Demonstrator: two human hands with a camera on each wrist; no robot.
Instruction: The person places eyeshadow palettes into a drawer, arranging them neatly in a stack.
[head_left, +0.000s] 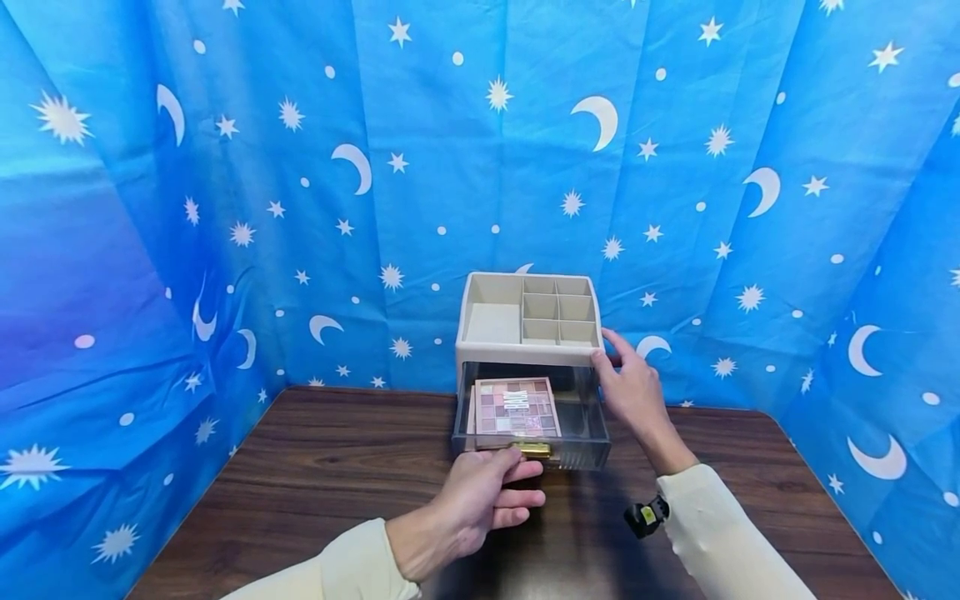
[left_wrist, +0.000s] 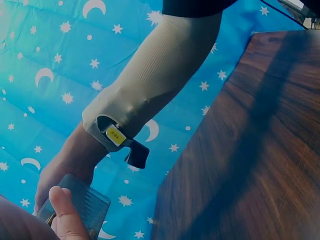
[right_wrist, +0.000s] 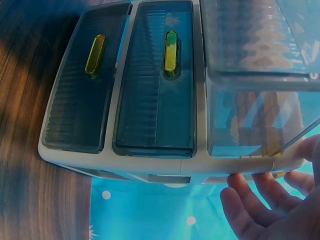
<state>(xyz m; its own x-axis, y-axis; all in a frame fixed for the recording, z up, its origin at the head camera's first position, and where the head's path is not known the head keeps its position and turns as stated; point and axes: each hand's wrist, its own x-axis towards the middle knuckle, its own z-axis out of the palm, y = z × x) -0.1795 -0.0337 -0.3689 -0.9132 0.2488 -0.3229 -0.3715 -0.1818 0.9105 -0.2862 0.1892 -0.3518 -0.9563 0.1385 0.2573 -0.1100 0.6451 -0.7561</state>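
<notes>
A cream organizer (head_left: pixel 527 351) with smoky clear drawers stands on the table. Its top drawer (head_left: pixel 585 454) is pulled out, showing an eyeshadow palette (head_left: pixel 516 408) lying on another flat item. At the drawer's gold handle (head_left: pixel 532 450), my left hand (head_left: pixel 480 500) pinches with thumb and index finger; the other fingers extend below. My right hand (head_left: pixel 633 392) rests against the organizer's right side, with its fairly straight fingers (right_wrist: pixel 270 192) touching the wall. In the right wrist view, the middle drawer (right_wrist: pixel 155 100) and bottom drawer (right_wrist: pixel 80 105) are closed.
Several small compartments and one larger one form the organizer's top tray (head_left: pixel 491 321). A dark wood table (head_left: pixel 337 467) lies beneath. Behind hangs a blue star-and-moon curtain (head_left: pixel 450 167). A black wrist camera (head_left: pixel 645 517) sits at the right sleeve.
</notes>
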